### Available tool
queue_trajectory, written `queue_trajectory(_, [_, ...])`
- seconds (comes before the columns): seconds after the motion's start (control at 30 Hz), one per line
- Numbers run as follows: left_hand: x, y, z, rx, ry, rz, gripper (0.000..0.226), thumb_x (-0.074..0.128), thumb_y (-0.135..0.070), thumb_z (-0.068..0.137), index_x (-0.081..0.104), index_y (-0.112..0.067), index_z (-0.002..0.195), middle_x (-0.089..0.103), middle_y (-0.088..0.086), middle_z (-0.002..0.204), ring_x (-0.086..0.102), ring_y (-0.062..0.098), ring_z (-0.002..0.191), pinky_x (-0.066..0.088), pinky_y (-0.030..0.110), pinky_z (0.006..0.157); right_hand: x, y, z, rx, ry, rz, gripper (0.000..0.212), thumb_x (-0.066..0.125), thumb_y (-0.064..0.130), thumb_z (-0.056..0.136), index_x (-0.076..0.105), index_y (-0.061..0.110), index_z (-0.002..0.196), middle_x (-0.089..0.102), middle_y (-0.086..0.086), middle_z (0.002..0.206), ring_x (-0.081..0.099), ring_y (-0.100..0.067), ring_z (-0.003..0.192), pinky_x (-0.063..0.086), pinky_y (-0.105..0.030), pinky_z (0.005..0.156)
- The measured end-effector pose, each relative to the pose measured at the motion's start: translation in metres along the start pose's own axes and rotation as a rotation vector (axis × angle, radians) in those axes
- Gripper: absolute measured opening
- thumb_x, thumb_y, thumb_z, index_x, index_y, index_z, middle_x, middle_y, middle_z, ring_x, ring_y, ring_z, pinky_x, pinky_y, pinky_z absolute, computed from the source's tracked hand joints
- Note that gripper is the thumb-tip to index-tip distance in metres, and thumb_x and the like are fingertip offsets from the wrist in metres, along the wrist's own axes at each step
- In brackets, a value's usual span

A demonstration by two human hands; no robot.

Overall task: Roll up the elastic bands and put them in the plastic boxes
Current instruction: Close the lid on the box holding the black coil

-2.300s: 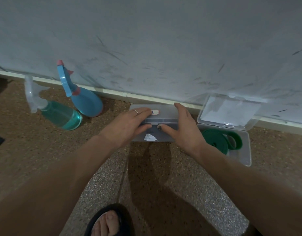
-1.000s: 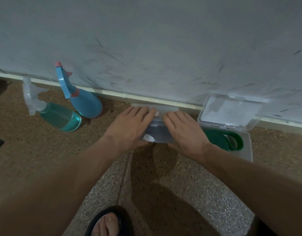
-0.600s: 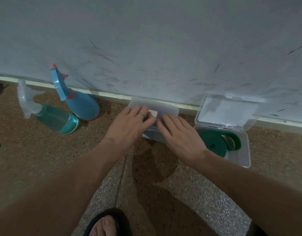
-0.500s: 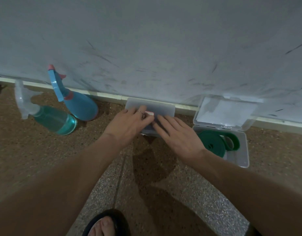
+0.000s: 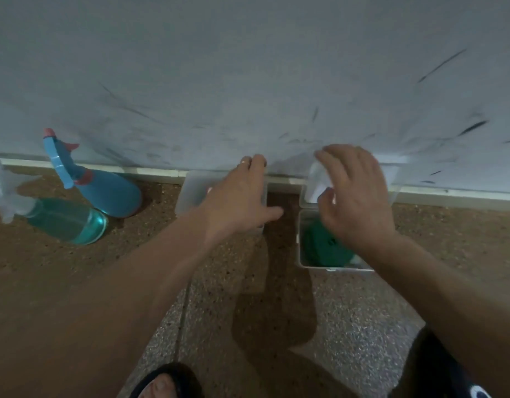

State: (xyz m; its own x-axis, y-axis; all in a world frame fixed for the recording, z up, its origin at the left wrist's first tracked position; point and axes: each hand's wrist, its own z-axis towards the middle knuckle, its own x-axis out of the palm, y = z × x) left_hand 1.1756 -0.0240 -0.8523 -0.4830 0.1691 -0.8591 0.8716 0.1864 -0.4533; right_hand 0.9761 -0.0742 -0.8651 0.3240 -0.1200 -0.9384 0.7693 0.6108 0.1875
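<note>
A closed clear plastic box [image 5: 190, 193] lies on the floor against the wall. My left hand [image 5: 236, 196] rests flat on its lid with straight fingers. To its right stands a second clear box [image 5: 301, 242] with its lid [image 5: 315, 185] raised against the wall. A rolled green elastic band [image 5: 320, 248] lies inside it, partly hidden by my right wrist. My right hand [image 5: 354, 196] hovers over this open box near the lid, fingers loosely curled and holding nothing. The picture is blurred by motion.
Two spray bottles lie on the floor at the left: a blue one [image 5: 104, 191] with a red nozzle and a clear one [image 5: 61, 222] with teal liquid. A white skirting strip [image 5: 156, 172] runs along the wall. My sandalled foot [image 5: 164, 383] shows at the bottom.
My right hand has left the closed box and moved right, over the open box with the green band. My left hand has stayed on the closed box's lid.
</note>
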Motion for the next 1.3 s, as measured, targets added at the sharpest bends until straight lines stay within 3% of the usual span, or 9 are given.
queue_trajectory(0.1, [0.005,-0.027,0.014,-0.016,0.046,-0.337,0.093,0.08,-0.044,0.081,0.025,-0.022,0.153,0.041,0.001,0.151,0.044,0.017,0.135,0.038,0.025,0.099,-0.016,-0.047,-0.004,0.127,-0.014,-0.023,0.045,0.052,0.026,0.095,0.058,0.005,0.134,0.064,-0.016,0.128,0.055,-0.035,0.122,0.036,-0.048,0.112])
queue_trajectory(0.23, [0.028,-0.039,0.024,-0.018,0.081,-0.3,0.087,0.08,-0.04,0.083,0.03,-0.022,0.152,0.043,0.002,0.152,0.045,0.02,0.136,0.04,0.029,0.102,-0.014,-0.075,-0.015,0.122,0.106,-0.002,0.05,0.049,0.039,0.1,0.058,0.006,0.136,0.062,-0.015,0.134,0.053,-0.036,0.125,0.042,-0.051,0.109])
queue_trajectory(0.37, [0.029,-0.016,0.013,0.046,-0.272,-0.138,0.059,0.073,-0.033,0.089,0.047,-0.02,0.14,0.045,0.0,0.137,0.051,0.016,0.12,0.045,0.029,0.097,-0.015,-0.062,-0.014,0.081,0.047,0.018,0.047,0.058,0.033,0.097,0.057,0.006,0.135,0.061,-0.016,0.131,0.054,-0.037,0.124,0.041,-0.051,0.11])
queue_trajectory(0.57, [0.02,0.059,-0.015,-0.124,-0.396,-0.069,0.042,0.061,-0.035,0.09,0.06,-0.011,0.124,0.058,0.009,0.122,0.058,0.029,0.11,0.048,0.039,0.095,0.004,0.025,-0.004,-0.098,0.144,0.273,0.046,0.059,0.026,0.094,0.056,0.009,0.137,0.061,-0.012,0.131,0.053,-0.03,0.122,0.045,-0.046,0.107])
queue_trajectory(0.73, [0.007,0.097,-0.043,-0.098,-0.177,-0.093,0.082,0.046,-0.052,0.072,0.05,-0.009,0.142,0.042,0.015,0.15,0.034,0.029,0.139,0.026,0.033,0.113,0.027,0.066,0.008,-0.113,0.516,0.278,0.1,0.068,0.051,0.089,0.004,0.033,0.164,0.002,-0.005,0.172,0.005,-0.028,0.158,0.016,-0.043,0.126])
queue_trajectory(0.83, [0.01,0.109,-0.051,-0.012,-0.008,0.124,0.105,0.068,-0.053,0.06,0.036,-0.015,0.152,0.025,0.02,0.161,0.022,0.038,0.147,0.027,0.049,0.119,0.041,0.07,0.013,-0.094,0.618,0.136,0.115,0.073,0.053,0.088,-0.011,0.033,0.162,-0.016,-0.01,0.171,-0.011,-0.03,0.159,0.007,-0.041,0.127])
queue_trajectory(0.93, [0.012,0.108,-0.046,-0.041,-0.082,0.21,0.106,0.085,-0.041,0.07,0.027,-0.023,0.156,0.013,0.02,0.165,0.017,0.041,0.148,0.026,0.051,0.119,0.055,0.071,0.018,-0.027,0.651,0.102,0.111,0.072,0.05,0.09,-0.009,0.027,0.163,-0.012,-0.017,0.171,-0.004,-0.035,0.159,0.012,-0.043,0.126])
queue_trajectory(1.13, [0.011,0.12,-0.036,-0.036,0.028,0.202,0.089,0.076,-0.039,0.087,0.022,-0.033,0.157,-0.007,0.014,0.169,0.054,0.044,0.127,0.052,0.047,0.098,0.06,0.07,0.022,0.003,0.642,0.17,0.091,0.072,0.037,0.094,0.014,0.022,0.163,-0.001,-0.014,0.169,0.022,-0.037,0.152,0.032,-0.043,0.119])
queue_trajectory(1.3, [0.016,0.117,-0.045,-0.03,-0.014,0.248,0.082,0.07,-0.042,0.092,0.022,-0.03,0.158,-0.002,0.015,0.169,0.056,0.044,0.124,0.049,0.044,0.095,0.064,0.067,0.013,0.009,0.616,0.194,0.083,0.07,0.032,0.096,0.022,0.018,0.162,0.002,-0.017,0.169,0.034,-0.039,0.146,0.035,-0.042,0.118])
